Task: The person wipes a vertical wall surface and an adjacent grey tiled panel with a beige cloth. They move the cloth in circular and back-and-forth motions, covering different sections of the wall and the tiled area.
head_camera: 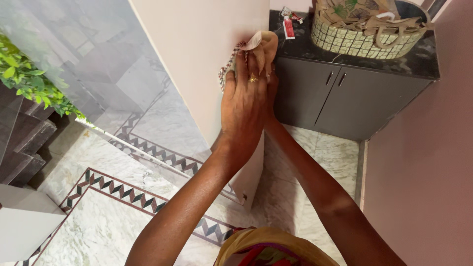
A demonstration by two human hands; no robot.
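A small beige cloth with a red and white patterned edge is pressed against the outer corner of a pale wall. My left hand, with a gold ring on one finger, lies flat over the cloth with its fingers closed on it. My right hand is mostly hidden behind the left one and grips the cloth from the far side of the wall corner.
A grey two-door cabinet with a dark stone top stands just right of the wall corner. On it sit a woven basket and a small red and white tube. A pink wall rises at right. Green plants hang at left above a patterned marble floor.
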